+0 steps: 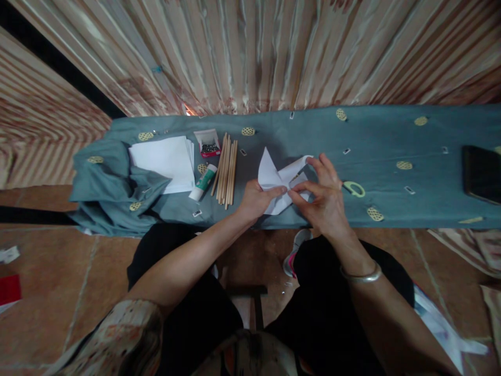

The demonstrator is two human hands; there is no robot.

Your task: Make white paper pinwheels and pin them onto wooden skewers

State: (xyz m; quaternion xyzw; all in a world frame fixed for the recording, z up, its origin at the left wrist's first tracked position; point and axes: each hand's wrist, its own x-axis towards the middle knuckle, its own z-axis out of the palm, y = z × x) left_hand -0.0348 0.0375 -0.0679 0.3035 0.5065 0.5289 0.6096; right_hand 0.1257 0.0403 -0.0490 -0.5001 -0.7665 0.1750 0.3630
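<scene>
A white paper pinwheel (269,173), its blades partly curled, is held just above the front part of the cloth-covered table. My left hand (259,198) grips its left side, the thumb pressed on the paper near the centre. My right hand (321,197) pinches at the centre from the right, while its raised fingers touch the tip of the upper right blade. The fingers hide part of the middle, so I cannot tell whether a pin is there. Scissors with a pale green handle (354,188) lie just right of my right hand.
Left of the hands lie several wooden sticks (226,172), a green and white glue stick (203,183), an open box of small dark pins (208,143) and a stack of white paper (164,163). A dark phone-like object (481,173) rests at the right end of the blue-green cloth (391,141).
</scene>
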